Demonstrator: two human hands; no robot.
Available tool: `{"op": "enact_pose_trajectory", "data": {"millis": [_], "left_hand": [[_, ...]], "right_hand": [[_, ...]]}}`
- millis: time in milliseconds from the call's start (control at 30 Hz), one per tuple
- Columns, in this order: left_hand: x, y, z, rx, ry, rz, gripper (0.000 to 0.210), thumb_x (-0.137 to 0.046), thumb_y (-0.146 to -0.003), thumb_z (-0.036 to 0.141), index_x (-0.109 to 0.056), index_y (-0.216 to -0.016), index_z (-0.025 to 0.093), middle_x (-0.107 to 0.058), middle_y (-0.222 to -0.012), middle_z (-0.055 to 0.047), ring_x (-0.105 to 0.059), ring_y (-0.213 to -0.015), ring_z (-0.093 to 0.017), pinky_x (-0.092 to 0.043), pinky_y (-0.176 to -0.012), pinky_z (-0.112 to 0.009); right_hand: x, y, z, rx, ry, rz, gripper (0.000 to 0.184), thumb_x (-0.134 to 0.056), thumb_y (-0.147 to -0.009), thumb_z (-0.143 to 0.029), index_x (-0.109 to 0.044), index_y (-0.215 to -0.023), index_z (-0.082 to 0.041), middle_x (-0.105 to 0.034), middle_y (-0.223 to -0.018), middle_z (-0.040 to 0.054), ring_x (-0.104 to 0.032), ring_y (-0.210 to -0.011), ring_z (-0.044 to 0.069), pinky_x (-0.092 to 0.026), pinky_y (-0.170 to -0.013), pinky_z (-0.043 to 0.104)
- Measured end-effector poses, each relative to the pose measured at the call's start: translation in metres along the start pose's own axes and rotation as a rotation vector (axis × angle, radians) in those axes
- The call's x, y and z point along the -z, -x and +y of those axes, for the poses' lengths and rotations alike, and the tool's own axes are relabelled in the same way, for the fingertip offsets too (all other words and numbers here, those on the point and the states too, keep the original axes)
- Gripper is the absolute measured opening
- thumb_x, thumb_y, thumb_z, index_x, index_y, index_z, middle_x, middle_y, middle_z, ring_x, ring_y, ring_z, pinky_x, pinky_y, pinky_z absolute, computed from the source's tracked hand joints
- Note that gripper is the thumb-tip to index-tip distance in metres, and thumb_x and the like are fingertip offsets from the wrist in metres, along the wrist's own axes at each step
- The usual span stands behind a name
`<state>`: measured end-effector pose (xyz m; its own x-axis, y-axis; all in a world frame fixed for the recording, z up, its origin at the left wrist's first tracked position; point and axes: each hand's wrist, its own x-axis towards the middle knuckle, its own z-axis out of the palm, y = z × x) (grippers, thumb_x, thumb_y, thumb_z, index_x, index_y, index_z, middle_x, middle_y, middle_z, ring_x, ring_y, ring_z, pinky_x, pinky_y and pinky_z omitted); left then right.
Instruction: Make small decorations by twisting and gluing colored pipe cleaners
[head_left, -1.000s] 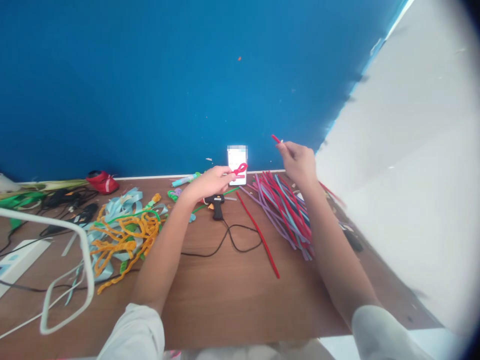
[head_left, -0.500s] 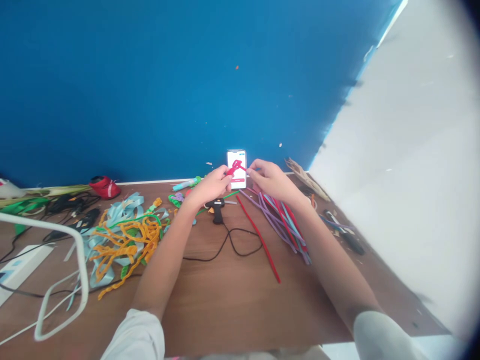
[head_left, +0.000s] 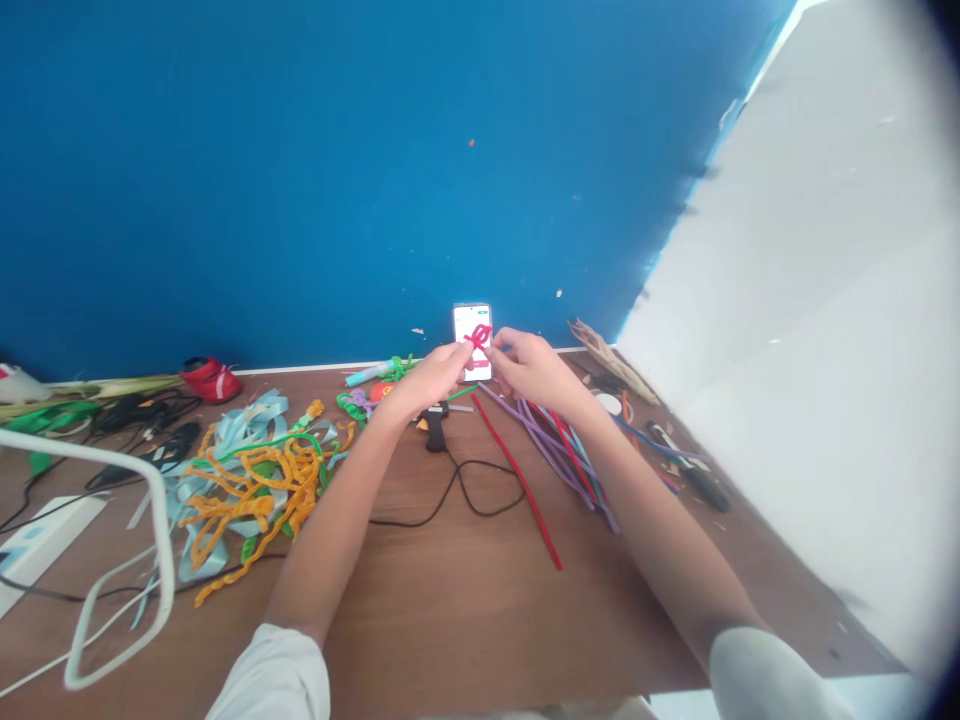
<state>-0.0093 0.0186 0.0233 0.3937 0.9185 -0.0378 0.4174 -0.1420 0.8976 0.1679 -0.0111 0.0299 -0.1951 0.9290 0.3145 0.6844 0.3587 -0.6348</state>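
Head view: brown desk (head_left: pixel 457 625) beneath blue wall (head_left: pixel 315 180).
Left hand (head_left: pixel 436 378) and right hand (head_left: pixel 531 368) pinch a looped red stem (head_left: pixel 478 341), fingers (head_left: pixel 456 356) nearly closed, before a phone (head_left: pixel 470 318).

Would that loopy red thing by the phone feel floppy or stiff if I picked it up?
The red loops are probably bendy but hold their shape, since the curves stick out past the left hand without drooping. They're likely light too, because they look thin.

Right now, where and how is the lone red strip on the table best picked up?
Probably by pinching the red strip at its near end, coming from the person's side: it is thin and nearly straight, and that end points toward the person, clear of the black cord.
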Motion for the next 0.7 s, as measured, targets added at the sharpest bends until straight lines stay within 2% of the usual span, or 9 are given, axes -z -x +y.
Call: {"op": "enact_pose_trajectory", "data": {"millis": [133,267,433,567,700], "left_hand": [[-0.001,0.000,0.001,0.028,0.169,-0.088,0.048,-0.036,-0.094,0.067,-0.038,-0.078,0.022,-0.025,-0.063,0.006,-0.020,-0.047,-0.007,-0.014,-0.044,-0.021],[0.000,-0.002,-0.002,0.016,0.273,-0.168,0.052,-0.036,-0.093,0.069,-0.033,-0.074,0.022,-0.020,-0.064,0.007,-0.017,-0.047,-0.006,-0.013,-0.044,-0.021],[0.001,-0.004,-0.004,-0.035,0.305,-0.186,0.051,-0.043,-0.091,0.068,-0.042,-0.075,0.020,-0.027,-0.063,0.006,-0.019,-0.047,-0.005,-0.012,-0.043,-0.020],[0.003,-0.005,-0.006,-0.036,0.299,-0.219,0.054,-0.041,-0.092,0.070,-0.052,-0.079,0.018,-0.024,-0.060,0.007,-0.016,-0.044,-0.005,-0.009,-0.042,-0.021],[0.002,-0.007,-0.011,-0.083,0.307,-0.207,0.053,-0.042,-0.093,0.067,-0.055,-0.081,0.017,-0.034,-0.060,0.005,-0.028,-0.046,-0.005,-0.021,-0.043,-0.018]], "right_hand": [[0.002,0.001,-0.002,-0.002,-0.001,0.004,0.018,-0.047,-0.094,-0.031,-0.053,-0.079,-0.022,-0.057,-0.050,-0.0027,-0.055,-0.053,0.015,-0.033,-0.058,0.025],[0.003,0.002,-0.001,0.006,-0.020,-0.004,0.018,-0.047,-0.094,-0.031,-0.053,-0.081,-0.022,-0.058,-0.052,-0.0025,-0.054,-0.052,0.014,-0.033,-0.058,0.025],[0.002,0.001,0.002,0.008,0.023,0.029,0.019,-0.048,-0.095,-0.034,-0.055,-0.082,-0.022,-0.058,-0.056,-0.0019,-0.050,-0.052,0.014,-0.030,-0.057,0.026],[0.003,-0.001,0.006,0.018,0.049,0.040,0.022,-0.049,-0.095,-0.037,-0.056,-0.081,-0.022,-0.056,-0.056,-0.0021,-0.045,-0.052,0.013,-0.026,-0.056,0.027],[0.004,-0.002,0.008,0.031,0.044,0.034,0.023,-0.049,-0.095,-0.036,-0.057,-0.079,-0.021,-0.056,-0.058,-0.0013,-0.044,-0.053,0.012,-0.025,-0.057,0.027]]}}
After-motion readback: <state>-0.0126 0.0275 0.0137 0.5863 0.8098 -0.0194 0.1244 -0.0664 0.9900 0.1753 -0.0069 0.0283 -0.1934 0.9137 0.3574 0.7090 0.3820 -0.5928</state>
